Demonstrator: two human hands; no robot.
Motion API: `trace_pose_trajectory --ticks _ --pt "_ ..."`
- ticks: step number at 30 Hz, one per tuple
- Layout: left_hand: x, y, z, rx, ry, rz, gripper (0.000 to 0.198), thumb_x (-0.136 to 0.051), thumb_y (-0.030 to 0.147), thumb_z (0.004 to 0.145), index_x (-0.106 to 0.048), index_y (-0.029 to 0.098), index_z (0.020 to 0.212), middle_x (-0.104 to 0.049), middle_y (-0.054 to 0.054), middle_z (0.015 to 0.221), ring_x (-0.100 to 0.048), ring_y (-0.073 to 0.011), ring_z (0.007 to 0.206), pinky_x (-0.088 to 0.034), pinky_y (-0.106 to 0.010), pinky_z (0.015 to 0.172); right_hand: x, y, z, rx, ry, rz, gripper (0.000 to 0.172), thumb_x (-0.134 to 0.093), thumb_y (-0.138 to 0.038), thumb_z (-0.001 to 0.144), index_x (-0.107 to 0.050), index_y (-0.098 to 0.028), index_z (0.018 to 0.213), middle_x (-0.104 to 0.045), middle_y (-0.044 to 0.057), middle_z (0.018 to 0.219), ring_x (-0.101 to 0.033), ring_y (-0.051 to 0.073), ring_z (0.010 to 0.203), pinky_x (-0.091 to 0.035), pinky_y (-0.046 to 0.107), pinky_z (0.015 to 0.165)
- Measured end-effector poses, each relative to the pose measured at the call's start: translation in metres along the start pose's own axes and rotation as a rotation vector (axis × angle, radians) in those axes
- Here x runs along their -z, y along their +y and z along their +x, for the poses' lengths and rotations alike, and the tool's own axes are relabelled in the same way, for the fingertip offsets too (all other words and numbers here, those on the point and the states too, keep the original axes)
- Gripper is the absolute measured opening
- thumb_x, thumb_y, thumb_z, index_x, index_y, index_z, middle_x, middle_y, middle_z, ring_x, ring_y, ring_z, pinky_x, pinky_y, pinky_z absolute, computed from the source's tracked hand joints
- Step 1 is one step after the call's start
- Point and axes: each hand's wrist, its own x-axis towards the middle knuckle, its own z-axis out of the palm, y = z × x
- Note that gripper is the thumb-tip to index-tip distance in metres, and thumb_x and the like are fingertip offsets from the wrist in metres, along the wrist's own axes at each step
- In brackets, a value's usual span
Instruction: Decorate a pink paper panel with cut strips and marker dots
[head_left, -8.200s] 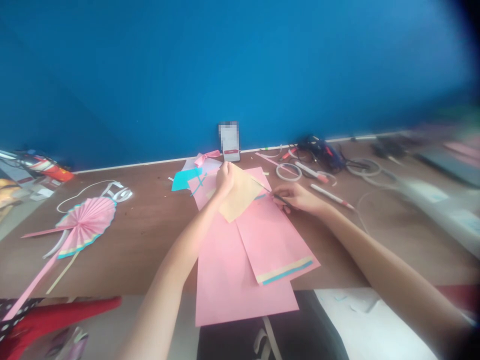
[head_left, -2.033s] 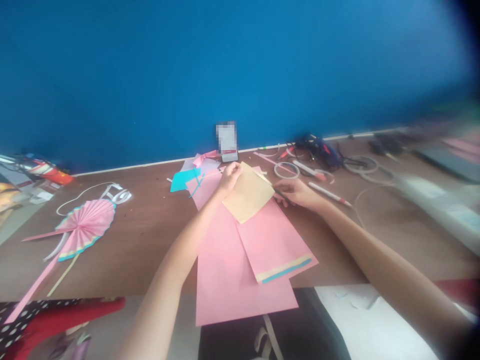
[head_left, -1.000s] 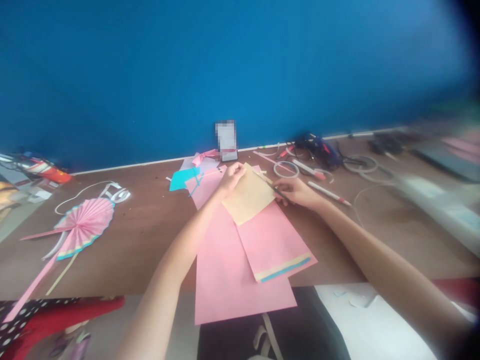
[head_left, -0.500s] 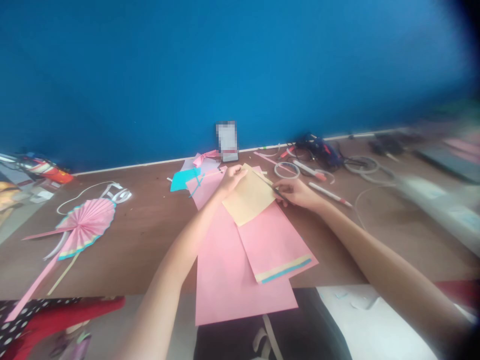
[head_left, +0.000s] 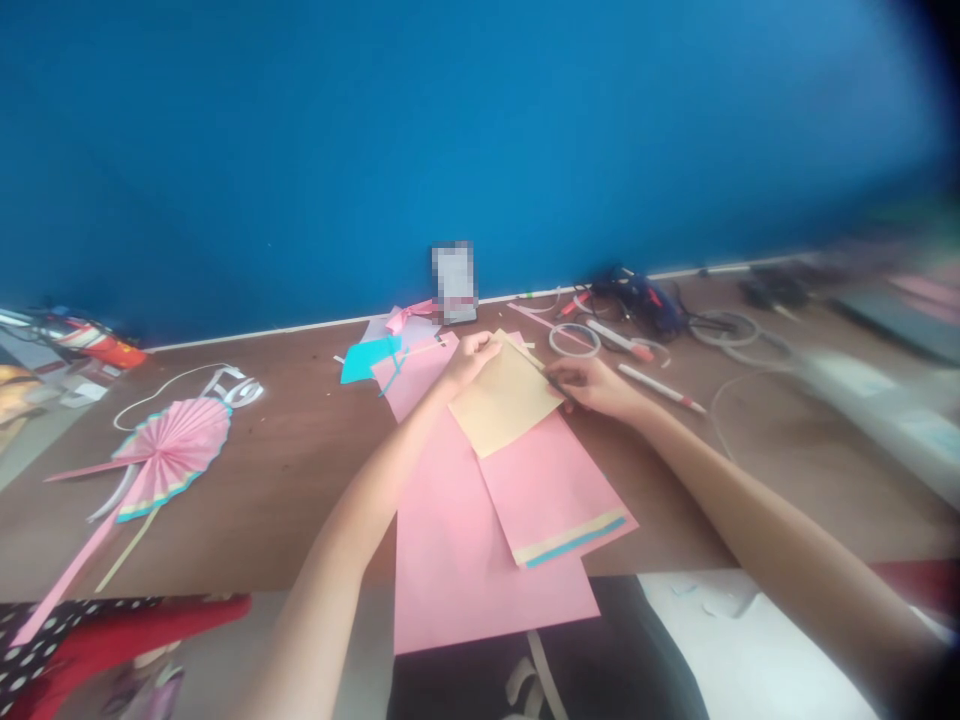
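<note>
My left hand [head_left: 474,358] is closed on the top corner of a sheet of yellow paper [head_left: 504,400], thumb and fingers pinched together. At the sheet's right edge, my right hand [head_left: 589,385] is closed around dark scissors [head_left: 556,384], mostly hidden by the fingers. A thin line runs along the upper right edge of the yellow sheet, ahead of the scissors. Below the sheet lies a pink paper [head_left: 555,490] with a yellow and a blue strip along its near end. It overlaps a larger pink sheet [head_left: 450,560] that hangs over the table's front edge.
A folded pink paper fan [head_left: 172,450] lies on the brown table [head_left: 300,510] at left. Blue paper [head_left: 371,358] sits behind my left hand. A phone [head_left: 454,283] leans against the blue wall. At right are a tape roll [head_left: 574,340], a white pen [head_left: 660,388] and cables.
The yellow sheet and my left hand have shifted slightly to the right. The pink papers have moved very little, and my right hand stays in nearly the same place.
</note>
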Motion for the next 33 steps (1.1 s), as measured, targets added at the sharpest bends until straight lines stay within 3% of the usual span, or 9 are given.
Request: trace_pose_trajectory --ticks 13,21,29,33 --pt "-0.002 0.000 -0.001 0.029 0.007 -0.050 0.030 -0.062 0.046 0.081 -0.056 0.016 0.081 -0.060 -0.001 0.073 -0.057 -0.0130 0.062 -0.042 -0.024 0.055 -0.001 0.006 0.002 0.012 0.033 -0.010 0.044 -0.070 -0.050 0.076 -0.064 -0.016 0.102 -0.060 -0.001 0.057 -0.059 0.015 0.052 -0.049 0.029 0.059" --pt "0.000 -0.002 0.000 -0.007 0.005 -0.063 0.027 -0.062 0.043 0.081 -0.057 0.016 0.081 -0.059 -0.001 0.073 -0.056 -0.0123 0.063 -0.042 -0.024 0.057 0.000 0.003 0.002 0.019 -0.025 0.031 0.043 -0.069 -0.049 0.078 -0.062 -0.016 0.103 -0.062 0.000 0.065 -0.059 0.013 0.053 -0.048 0.028 0.059" --pt "-0.001 0.003 -0.003 0.022 0.024 -0.066 0.030 -0.062 0.045 0.080 -0.052 0.017 0.074 -0.053 0.001 0.066 -0.050 -0.0103 0.058 -0.037 -0.022 0.054 0.001 -0.004 -0.001 -0.034 -0.004 0.013 0.045 -0.069 -0.049 0.075 -0.062 -0.013 0.103 -0.059 -0.001 0.054 -0.057 0.013 0.048 -0.042 0.024 0.049" --pt "-0.001 0.004 -0.004 0.029 0.016 -0.060 0.032 -0.063 0.047 0.079 -0.053 0.017 0.075 -0.052 0.002 0.065 -0.049 -0.0099 0.057 -0.037 -0.022 0.054 0.000 -0.003 -0.001 -0.026 0.005 0.012 0.045 -0.070 -0.047 0.075 -0.062 -0.012 0.103 -0.058 -0.001 0.052 -0.057 0.013 0.048 -0.044 0.025 0.051"
